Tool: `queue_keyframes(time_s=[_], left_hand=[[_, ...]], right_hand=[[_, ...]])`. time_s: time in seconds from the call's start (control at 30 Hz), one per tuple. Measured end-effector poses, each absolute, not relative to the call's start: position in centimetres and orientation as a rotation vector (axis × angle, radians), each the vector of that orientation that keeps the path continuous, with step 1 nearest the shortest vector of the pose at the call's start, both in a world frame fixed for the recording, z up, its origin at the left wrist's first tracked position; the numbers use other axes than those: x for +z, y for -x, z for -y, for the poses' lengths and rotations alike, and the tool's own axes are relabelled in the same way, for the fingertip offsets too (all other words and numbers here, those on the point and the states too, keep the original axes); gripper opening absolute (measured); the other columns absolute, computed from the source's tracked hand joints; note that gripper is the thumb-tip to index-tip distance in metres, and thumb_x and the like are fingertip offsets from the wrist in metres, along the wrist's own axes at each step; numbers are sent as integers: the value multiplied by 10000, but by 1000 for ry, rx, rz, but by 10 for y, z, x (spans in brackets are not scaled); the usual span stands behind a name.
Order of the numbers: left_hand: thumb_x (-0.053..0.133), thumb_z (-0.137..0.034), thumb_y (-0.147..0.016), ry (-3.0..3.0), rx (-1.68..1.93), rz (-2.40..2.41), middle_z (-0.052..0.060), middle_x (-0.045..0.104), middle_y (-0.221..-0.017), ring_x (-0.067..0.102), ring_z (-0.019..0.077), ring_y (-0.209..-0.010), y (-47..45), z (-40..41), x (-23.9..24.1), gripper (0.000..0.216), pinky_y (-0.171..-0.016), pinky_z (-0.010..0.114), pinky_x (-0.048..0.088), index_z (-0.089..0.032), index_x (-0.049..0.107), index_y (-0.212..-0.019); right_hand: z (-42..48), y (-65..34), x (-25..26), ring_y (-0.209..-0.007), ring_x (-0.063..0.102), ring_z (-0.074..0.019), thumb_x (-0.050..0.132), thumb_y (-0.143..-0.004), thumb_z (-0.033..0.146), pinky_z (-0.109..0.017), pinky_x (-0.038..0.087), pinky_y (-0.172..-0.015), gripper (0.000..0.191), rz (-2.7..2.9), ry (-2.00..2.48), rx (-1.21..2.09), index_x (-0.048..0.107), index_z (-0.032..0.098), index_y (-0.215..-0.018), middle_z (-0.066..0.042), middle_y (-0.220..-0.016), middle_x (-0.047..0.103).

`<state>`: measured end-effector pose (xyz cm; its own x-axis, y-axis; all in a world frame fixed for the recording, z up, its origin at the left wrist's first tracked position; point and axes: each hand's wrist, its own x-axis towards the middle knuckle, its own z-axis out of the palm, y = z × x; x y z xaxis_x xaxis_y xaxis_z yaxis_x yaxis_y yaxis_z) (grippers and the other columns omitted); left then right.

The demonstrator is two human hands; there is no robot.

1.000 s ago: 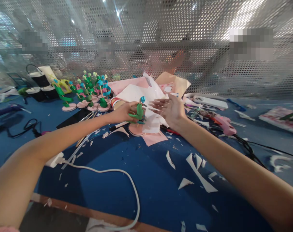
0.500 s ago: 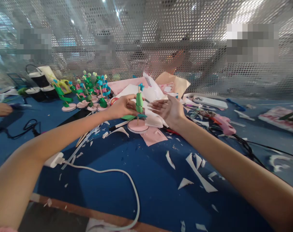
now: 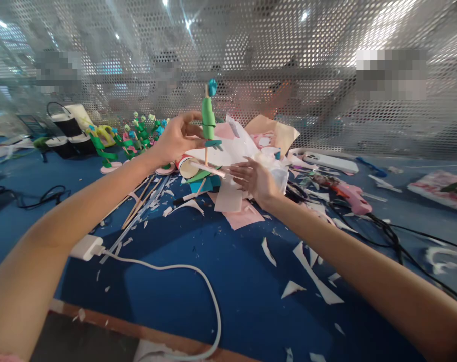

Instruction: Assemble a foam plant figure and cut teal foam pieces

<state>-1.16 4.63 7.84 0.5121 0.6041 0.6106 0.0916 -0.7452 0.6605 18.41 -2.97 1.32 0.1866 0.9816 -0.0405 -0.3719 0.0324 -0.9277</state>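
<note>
My left hand (image 3: 177, 137) pinches a small paper craft (image 3: 208, 118), a wooden stick wrapped in a green spiral with a blue piece on top, and holds it up above the blue table (image 3: 228, 281). Its round pink base (image 3: 208, 168) is tilted at the stick's bottom. My right hand (image 3: 255, 179) sits just right of that base, fingers curled and touching its edge. A pile of white and pink paper sheets (image 3: 236, 151) lies behind both hands.
A row of finished green-spiral crafts (image 3: 136, 143) stands at the back left beside black-and-white containers (image 3: 64, 133). A white charger and cable (image 3: 153, 266) cross the near table. A pink glue gun (image 3: 351, 193), black cords, a phone (image 3: 328, 161) and paper scraps lie to the right. Perforated screen behind.
My left hand has lifted the craft off the table and raised it well above the paper pile. My right hand dropped slightly and closed in on the pink base.
</note>
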Motion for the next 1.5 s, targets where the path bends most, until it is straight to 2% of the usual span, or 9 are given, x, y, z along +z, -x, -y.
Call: queue_keyframes(time_s=[0.1,0.2,0.3,0.47,0.63,0.73,0.97,1.17,1.5], left_hand=[[753,-346,-612,-2196,1227,-574,42,608,-940,625,193,-915,9,-44,75,521,-719,300,552,-162,517,-1039],[746,-361,-618,-2192,1227,-572,30,622,-924,628,166,-880,3,-38,69,517,-750,305,549,-163,516,-1036],[745,-362,-618,-2179,1184,-571,18,645,-844,632,153,-827,-1,-32,61,520,-746,303,552,-156,516,-1036],[738,-351,-624,-2165,1098,-587,17,657,-777,644,155,-784,-5,-28,47,510,-717,289,555,-147,528,-1041],[734,-344,-621,-2152,1044,-583,16,662,-753,654,144,-754,-9,-29,35,473,-695,263,543,-141,543,-1002],[733,-352,-621,-2127,1023,-582,18,677,-766,655,138,-743,-9,-31,28,472,-686,254,537,-147,536,-998],[718,-362,-647,-2121,1103,-528,19,684,-815,652,132,-786,-10,-35,14,442,-751,257,528,-164,536,-998],[685,-350,-667,-2154,1121,-606,16,651,-735,625,116,-724,-11,-28,14,263,-636,209,511,-139,581,-785],[675,-326,-672,-2205,1110,-602,23,648,-714,618,110,-695,-13,-28,15,228,-597,200,497,-131,607,-769]], right_hand=[[38,-176,19,-772,645,-153,405,-831,339,-308,496,-821,247,779,882,1373,576,162,-814,-66,-781,682],[46,-168,23,-811,651,-199,344,-843,426,-353,518,-812,399,700,805,1600,580,110,-899,-132,-807,681],[49,-165,20,-860,648,-214,313,-850,443,-360,534,-791,468,627,761,1736,566,75,-988,-153,-833,680],[48,-167,5,-808,649,-179,390,-822,348,-335,542,-772,315,608,724,1755,577,140,-967,-91,-822,683],[46,-167,-1,-620,615,-110,432,-764,185,-218,533,-583,136,508,735,1754,565,170,-788,-17,-678,648],[46,-166,-2,-571,591,-86,436,-742,126,-175,504,-529,132,499,742,1743,559,172,-749,6,-631,631],[43,-165,-8,-604,605,-105,407,-739,98,-204,522,-572,195,493,746,1735,586,147,-797,-22,-669,648],[41,-164,-12,-636,615,-91,420,-772,103,-181,524,-577,171,559,779,1682,578,167,-770,-17,-731,661],[39,-162,-14,-604,606,-79,473,-807,106,-172,537,-574,146,567,836,1639,582,176,-740,0,-701,646]])
